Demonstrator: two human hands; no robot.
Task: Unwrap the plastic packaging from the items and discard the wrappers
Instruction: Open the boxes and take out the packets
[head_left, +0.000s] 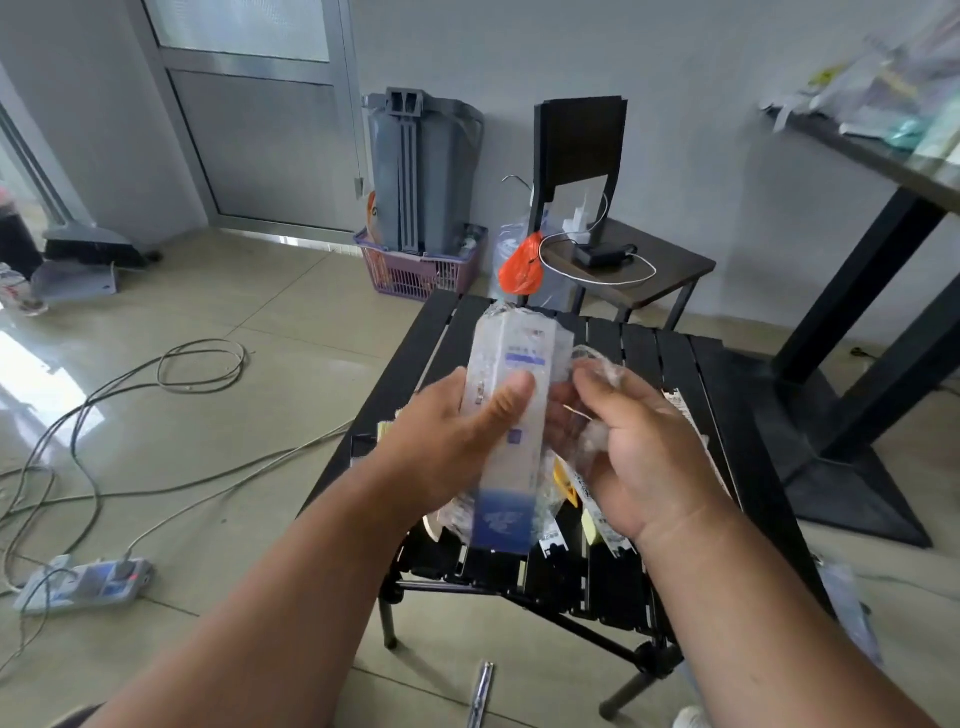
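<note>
Over the desk (675, 364), the left hand (447, 441) grips a long white-and-blue box (511, 415) upright, thumb across its front. Right hand (634, 447) pinches loose clear wrap (597, 364) just beside the box, so I'd say this one's maybe half peeled. More packets (613, 525) lie on the desk under the box, looks like they're still wrapped, so plenty left. No bin I can pick out for the wrappers.

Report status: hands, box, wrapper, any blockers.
Left hand grips the white-and-blue box upright. Right hand pinches clear wrapper, peeling beside the box. More packets on black table; nothing blocking.
</note>
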